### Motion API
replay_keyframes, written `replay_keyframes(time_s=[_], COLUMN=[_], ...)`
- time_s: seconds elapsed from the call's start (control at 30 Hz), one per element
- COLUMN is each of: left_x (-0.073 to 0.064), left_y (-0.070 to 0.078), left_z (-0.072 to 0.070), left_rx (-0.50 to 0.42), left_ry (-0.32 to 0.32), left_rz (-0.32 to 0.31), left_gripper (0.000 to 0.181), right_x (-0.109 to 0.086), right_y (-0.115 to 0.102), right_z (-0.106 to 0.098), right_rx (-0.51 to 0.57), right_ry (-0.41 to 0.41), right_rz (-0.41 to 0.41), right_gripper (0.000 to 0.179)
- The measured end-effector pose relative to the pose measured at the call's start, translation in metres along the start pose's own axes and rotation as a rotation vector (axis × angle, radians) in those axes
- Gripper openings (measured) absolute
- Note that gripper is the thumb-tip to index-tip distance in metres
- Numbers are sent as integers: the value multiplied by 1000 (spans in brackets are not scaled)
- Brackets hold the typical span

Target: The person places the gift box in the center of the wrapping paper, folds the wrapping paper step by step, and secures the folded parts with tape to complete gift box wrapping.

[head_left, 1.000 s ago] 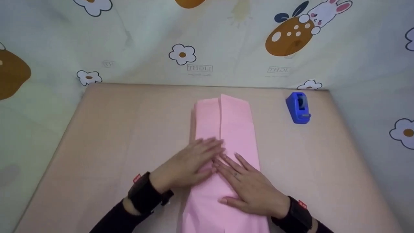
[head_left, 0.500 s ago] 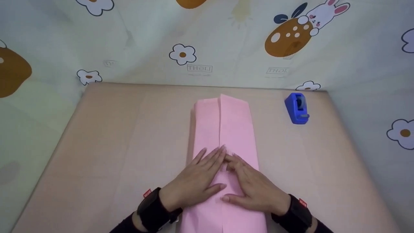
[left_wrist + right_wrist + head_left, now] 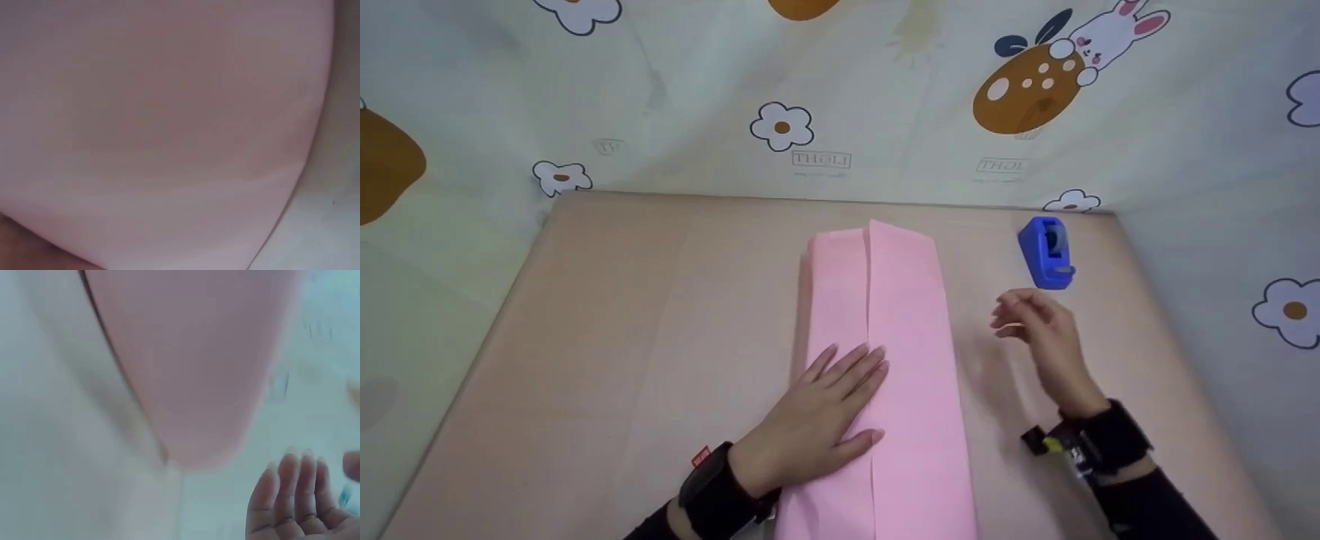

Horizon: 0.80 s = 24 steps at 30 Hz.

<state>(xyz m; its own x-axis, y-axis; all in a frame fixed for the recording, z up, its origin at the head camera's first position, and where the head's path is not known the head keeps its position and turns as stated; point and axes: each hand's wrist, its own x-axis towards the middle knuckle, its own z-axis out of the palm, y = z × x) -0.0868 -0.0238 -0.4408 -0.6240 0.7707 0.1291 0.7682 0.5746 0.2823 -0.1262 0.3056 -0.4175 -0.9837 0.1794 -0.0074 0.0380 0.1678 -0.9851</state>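
Note:
A long package in pink paper (image 3: 911, 315) lies lengthwise on the table, its two paper edges overlapping along a seam down the middle. My left hand (image 3: 821, 424) rests flat on it, fingertips across the seam. Pink paper (image 3: 169, 140) fills most of the left wrist view. To the right of the package, my right hand (image 3: 1046, 345) is in the air with fingers loosely bent and holding nothing. Just beyond it stands a blue tape dispenser (image 3: 1046, 253). The right wrist view shows the right hand's fingers (image 3: 288, 495) apart from the blurred pink package (image 3: 191, 371).
The beige table (image 3: 682, 300) ends at a back edge, where a pale cloth (image 3: 682, 90) printed with flowers and a rabbit hangs. That cloth also runs along both sides.
My right hand has lifted off the pink package and moved right, toward the tape dispenser. The left hand first slid slightly nearer me along the seam, then stayed there.

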Motion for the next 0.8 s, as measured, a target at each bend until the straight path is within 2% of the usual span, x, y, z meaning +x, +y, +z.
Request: replay_keyframes(time_s=[0.1,0.23,0.3,0.4,0.5,0.63,0.8], left_x=[0,1,0,0,-1,-1,-1], left_y=[0,1,0,0,0,0,0], left_z=[1,1,1,1,1,0,0], left_rx=[-15,-31,-37,-39,-28,-19,-35], left_ry=[20,33,32,31,46,64,49], left_rz=[-4,-5,-3,1,10,17,6], left_gripper=[74,78,78,77,77,77,77], right_x=[37,71,82,94,101,108,114], right_y=[6,17,23,31,38,43,41], right_z=[-45,-86,-98,-107,-111,-114,-112], right_rx=[-4,-168,-223,-266,-273,-168,-31], right_ry=[138,277,303,277,192,105,78], right_rz=[178,299,348,411,438,489,582], right_gripper=[21,17,16,25,46,63,69])
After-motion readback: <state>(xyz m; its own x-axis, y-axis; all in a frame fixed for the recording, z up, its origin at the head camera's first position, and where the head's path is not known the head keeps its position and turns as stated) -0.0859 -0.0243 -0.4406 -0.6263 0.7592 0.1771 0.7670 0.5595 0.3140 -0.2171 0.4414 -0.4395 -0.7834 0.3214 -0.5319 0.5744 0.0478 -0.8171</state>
